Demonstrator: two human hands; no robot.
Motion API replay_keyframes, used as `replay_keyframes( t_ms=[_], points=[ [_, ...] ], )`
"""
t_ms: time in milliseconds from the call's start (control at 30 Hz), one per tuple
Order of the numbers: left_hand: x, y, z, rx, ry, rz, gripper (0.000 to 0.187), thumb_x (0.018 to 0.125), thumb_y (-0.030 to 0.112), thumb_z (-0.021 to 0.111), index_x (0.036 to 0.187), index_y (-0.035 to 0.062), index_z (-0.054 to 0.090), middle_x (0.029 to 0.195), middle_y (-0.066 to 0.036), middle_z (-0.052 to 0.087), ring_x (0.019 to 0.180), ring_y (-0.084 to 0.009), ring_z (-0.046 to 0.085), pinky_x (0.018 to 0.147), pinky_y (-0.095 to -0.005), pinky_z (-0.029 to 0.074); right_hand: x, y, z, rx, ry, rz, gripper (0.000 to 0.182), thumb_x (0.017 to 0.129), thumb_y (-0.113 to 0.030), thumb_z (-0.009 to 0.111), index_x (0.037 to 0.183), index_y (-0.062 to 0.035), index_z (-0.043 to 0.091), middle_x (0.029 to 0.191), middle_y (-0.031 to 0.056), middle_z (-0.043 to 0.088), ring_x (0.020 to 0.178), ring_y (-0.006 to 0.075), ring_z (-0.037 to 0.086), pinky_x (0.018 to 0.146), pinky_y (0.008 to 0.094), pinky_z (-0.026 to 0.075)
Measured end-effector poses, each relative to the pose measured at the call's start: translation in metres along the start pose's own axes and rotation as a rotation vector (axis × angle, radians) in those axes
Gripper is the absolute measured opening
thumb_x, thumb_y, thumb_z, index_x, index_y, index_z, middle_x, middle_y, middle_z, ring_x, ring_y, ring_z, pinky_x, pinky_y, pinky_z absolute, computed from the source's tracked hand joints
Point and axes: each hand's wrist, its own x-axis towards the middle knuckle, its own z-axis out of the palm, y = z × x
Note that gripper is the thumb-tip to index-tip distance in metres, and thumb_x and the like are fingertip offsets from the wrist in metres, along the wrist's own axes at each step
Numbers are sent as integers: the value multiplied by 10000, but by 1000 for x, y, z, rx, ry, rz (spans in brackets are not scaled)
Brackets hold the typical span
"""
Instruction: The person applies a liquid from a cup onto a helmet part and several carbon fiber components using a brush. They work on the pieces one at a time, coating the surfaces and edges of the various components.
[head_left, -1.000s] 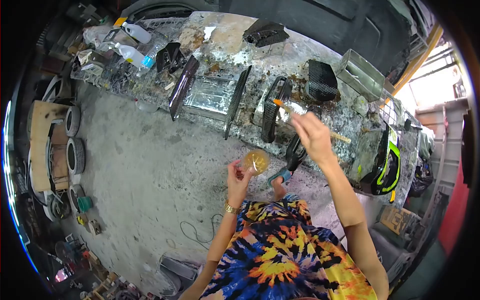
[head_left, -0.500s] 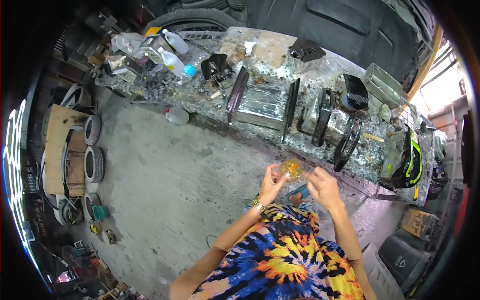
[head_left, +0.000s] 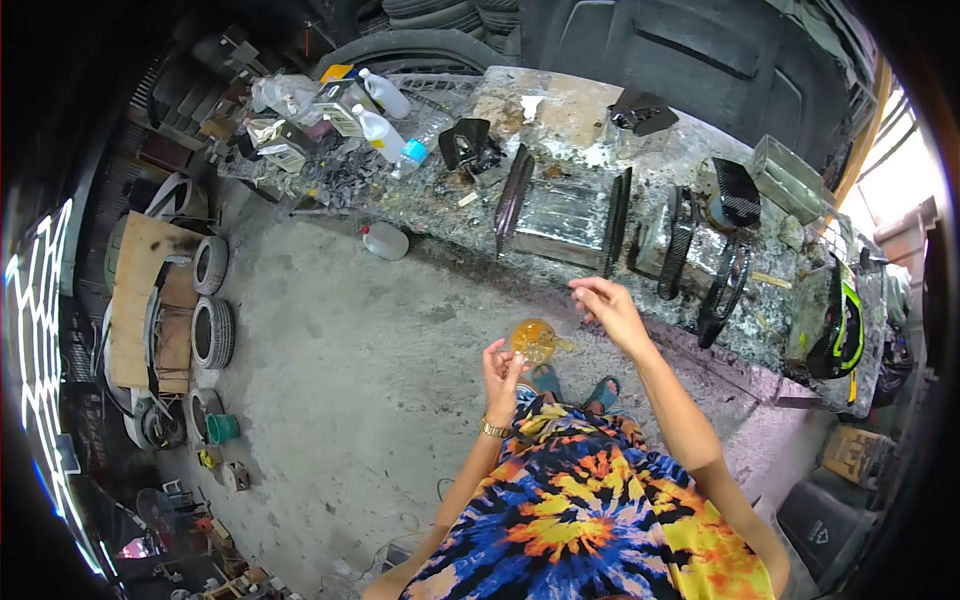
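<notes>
A small clear cup (head_left: 533,340) of amber liquid is held at its lower left side by my left hand (head_left: 502,372), which wears a gold watch on the wrist. A pale stick-like handle (head_left: 563,345) juts from the cup's right side. My right hand (head_left: 604,303) is raised up and to the right of the cup, apart from it, with thumb and fingers drawn together near the workbench edge. Whether anything thin is between those fingers cannot be made out.
The stained workbench (head_left: 420,205) carries a foil-like block (head_left: 563,215), dark carbon-look parts (head_left: 737,193), a metal tin (head_left: 787,178) and white bottles (head_left: 377,133). A plastic jug (head_left: 385,241) is below its front edge. Tires (head_left: 213,332) lean at the left.
My right hand has moved away from the cup, up towards the bench. My left hand and the cup have shifted left, and the bench sits further right and lower in view.
</notes>
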Motion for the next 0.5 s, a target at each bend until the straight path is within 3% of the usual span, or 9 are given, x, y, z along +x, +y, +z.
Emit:
replay_keyframes(
  t_ms=[67, 133, 167, 267, 400, 500],
  points=[
    [5, 14, -22, -4, 31, 2, 422, 925, 191, 578, 1270, 56, 375, 931, -39, 538, 875, -120, 561, 753, -273, 517, 33, 17, 16, 8, -15, 34, 302, 896, -204, 608, 1131, -15, 623, 871, 73, 651, 832, 136, 608, 709, 276, 494],
    [17, 22, -50, -19, 58, 11, 437, 924, 237, 581, 1261, 51, 374, 973, -64, 549, 878, -140, 568, 761, -292, 517, 66, 28, 32, -179, 99, -77, 419, 882, -297, 622, 1163, 12, 591, 972, 149, 660, 916, 215, 627, 785, 335, 501],
    [25, 25, -65, -28, 45, 4, 437, 924, 237, 581, 1261, 51, 374, 973, -64, 549, 878, -140, 568, 761, -292, 517, 82, 30, 38, -189, 113, -74, 419, 882, -297, 622, 1163, 12, 591, 972, 149, 660, 916, 215, 627, 785, 335, 501],
    [62, 45, -104, -5, 44, 17, 449, 918, 235, 588, 1259, 35, 377, 1068, -93, 546, 908, -145, 568, 787, -295, 507, 134, 7, 64, -509, 360, -42, 633, 811, -466, 645, 1198, 26, 554, 1159, 253, 563, 1020, 352, 589, 887, 418, 458],
    [125, 63, -169, 42, -92, -23, 451, 911, 209, 599, 1262, 30, 379, 1034, -73, 538, 901, -128, 550, 793, -289, 496, 184, -4, 103, -834, 605, -79, 674, 787, -459, 666, 1258, -5, 503, 1174, 218, 514, 1106, 393, 488, 910, 475, 422],
    [178, 96, -193, 10, -208, -25, 509, 870, 129, 651, 1283, 28, 371, 1011, -52, 521, 905, -108, 532, 818, -256, 447, 199, 3, 88, -983, 728, -113, 625, 807, -423, 653, 1261, -22, 498, 1173, 206, 516, 1100, 383, 484, 912, 462, 423]
  ],
)
